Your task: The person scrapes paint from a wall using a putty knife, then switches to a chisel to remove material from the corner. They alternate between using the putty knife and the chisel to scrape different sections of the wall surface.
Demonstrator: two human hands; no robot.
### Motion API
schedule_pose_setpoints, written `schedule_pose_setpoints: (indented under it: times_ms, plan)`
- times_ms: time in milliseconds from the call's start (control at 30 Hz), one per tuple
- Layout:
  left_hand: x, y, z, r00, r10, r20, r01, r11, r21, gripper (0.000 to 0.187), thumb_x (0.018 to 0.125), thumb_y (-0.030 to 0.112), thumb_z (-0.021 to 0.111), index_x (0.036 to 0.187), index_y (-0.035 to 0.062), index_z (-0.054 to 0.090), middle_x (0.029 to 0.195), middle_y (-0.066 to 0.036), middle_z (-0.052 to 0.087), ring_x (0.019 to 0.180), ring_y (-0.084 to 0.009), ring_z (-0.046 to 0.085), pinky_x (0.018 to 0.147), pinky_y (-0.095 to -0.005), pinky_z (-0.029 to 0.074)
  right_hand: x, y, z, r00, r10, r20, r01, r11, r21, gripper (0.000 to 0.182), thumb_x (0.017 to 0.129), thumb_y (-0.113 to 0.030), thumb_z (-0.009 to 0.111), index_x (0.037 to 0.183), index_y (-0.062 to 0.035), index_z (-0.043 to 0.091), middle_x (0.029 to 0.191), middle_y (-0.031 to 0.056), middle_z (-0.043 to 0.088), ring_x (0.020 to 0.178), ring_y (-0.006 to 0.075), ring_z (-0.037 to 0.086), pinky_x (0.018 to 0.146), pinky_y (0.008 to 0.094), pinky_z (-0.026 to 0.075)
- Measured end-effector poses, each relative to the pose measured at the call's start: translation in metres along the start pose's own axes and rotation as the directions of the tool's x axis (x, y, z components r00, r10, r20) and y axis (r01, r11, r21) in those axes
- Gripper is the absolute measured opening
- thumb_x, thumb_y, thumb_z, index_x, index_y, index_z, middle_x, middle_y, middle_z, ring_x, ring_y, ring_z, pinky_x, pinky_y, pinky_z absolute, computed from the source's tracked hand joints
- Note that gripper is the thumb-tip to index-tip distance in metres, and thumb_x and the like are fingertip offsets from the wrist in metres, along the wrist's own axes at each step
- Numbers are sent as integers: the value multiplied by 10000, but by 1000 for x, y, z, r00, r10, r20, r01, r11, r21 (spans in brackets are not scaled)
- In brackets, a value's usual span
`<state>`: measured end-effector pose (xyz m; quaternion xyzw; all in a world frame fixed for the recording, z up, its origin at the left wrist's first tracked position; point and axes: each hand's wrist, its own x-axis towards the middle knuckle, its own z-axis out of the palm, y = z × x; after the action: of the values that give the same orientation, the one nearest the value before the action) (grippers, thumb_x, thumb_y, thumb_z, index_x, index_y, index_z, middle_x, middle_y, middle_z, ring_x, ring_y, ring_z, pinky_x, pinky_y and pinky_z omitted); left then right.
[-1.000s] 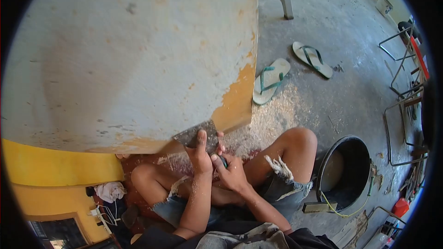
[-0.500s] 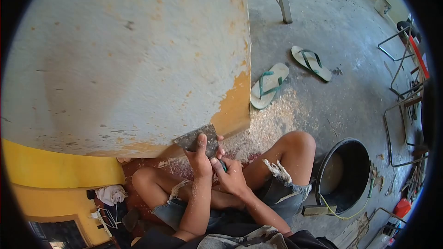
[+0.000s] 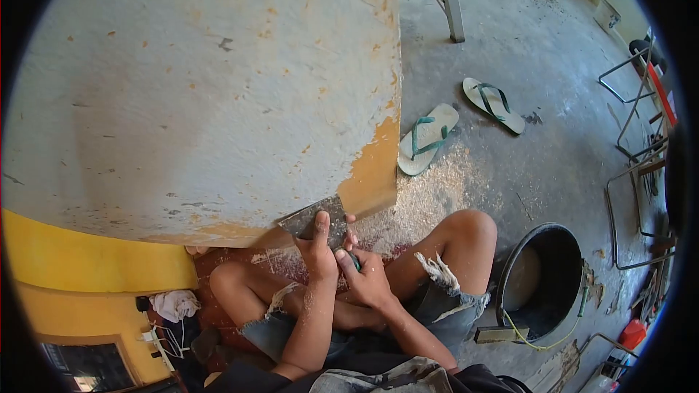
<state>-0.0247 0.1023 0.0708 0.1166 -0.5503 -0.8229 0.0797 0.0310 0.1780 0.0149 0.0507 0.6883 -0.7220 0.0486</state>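
Note:
A wide metal scraper (image 3: 314,218) has its blade edge against the lower part of a wall (image 3: 218,102) with peeling whitish paint and an orange patch (image 3: 373,171). My left hand (image 3: 318,256) grips the blade, thumb laid flat on its face and fingertips showing past its right side. Lower down, my right hand (image 3: 368,278) is closed around the scraper's green handle, only a bit of which shows. Pale dust clings to my left forearm.
Paint flakes (image 3: 437,189) cover the floor by the wall corner. Two flip-flops (image 3: 428,138) lie beyond them. A black bucket (image 3: 542,280) stands right of my knee, with a wooden block (image 3: 499,334) beside it. Metal-framed chairs (image 3: 633,196) line the right side; a ladder leg (image 3: 448,0) stands behind.
The view has shifted slightly, so the wall and flip-flops sit a little lower and further right. Both hands keep their grip on the scraper, with hardly any visible movement.

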Motion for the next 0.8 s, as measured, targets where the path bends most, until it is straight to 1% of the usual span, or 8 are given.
schedule_pose_setpoints:
  times_ms: [67,100,133,333,400,500,633,800]
  plan:
    - [1,-1,-4,999,-13,52,14,1000,-12,356,978,342,594,945,-11,562,779,-149,641,497,-197,567,415,-281,422,-1,-15,-2,1000,-21,-10,21,999,-29,403,960,-318,615,828,62,651,541,155,487,528,131,413,510,363,396]
    - [-1,0,1,1000,-13,-5,13,1000,-9,363,977,349,594,948,-12,562,774,-150,639,493,-197,566,411,-282,428,-1,-16,-6,998,48,35,-46,998,-31,404,961,-319,614,840,64,655,547,160,501,524,140,420,513,363,401]
    - [-5,-2,-2,1000,-19,-15,19,1000,-7,363,977,349,594,948,-12,562,774,-150,639,493,-197,566,411,-282,428,-5,-11,-5,997,58,41,-57,998,-31,404,961,-319,614,840,64,655,547,160,501,524,140,420,513,363,401]
    - [-1,4,3,1000,-3,28,4,999,-32,375,972,346,604,919,-21,553,781,-159,635,485,-196,560,406,-282,421,-1,-20,-7,1000,13,23,-12,999,-50,417,962,-325,611,823,67,641,541,145,499,532,128,427,513,365,404]
    - [-6,-2,-2,1000,-9,-11,9,999,-36,388,968,358,610,916,-23,553,771,-155,632,480,-194,557,407,-277,422,-9,-15,-5,998,55,26,-54,998,-27,425,963,-332,609,823,68,641,542,144,498,533,130,432,518,368,408]
    - [-4,-7,-2,1000,-10,-23,10,1000,-7,406,967,367,607,930,-34,559,751,-151,628,474,-187,553,406,-267,414,-2,-8,-5,998,39,40,-37,998,-49,438,964,-344,605,824,69,641,542,141,493,532,134,441,522,369,414]
    - [1,-6,-5,998,-2,58,5,999,-54,382,964,352,618,960,-27,572,762,-151,636,492,-188,564,410,-270,421,2,-13,-8,999,37,14,-36,996,-78,445,964,-350,602,817,68,640,542,149,501,531,138,465,530,369,424]
    - [-5,-10,-2,999,-43,-2,43,999,0,376,956,348,629,972,-24,579,748,-148,638,469,-186,561,402,-266,416,-4,4,-2,1000,22,-10,-23,999,-34,423,960,-339,608,837,64,651,535,140,510,514,137,471,519,364,423]
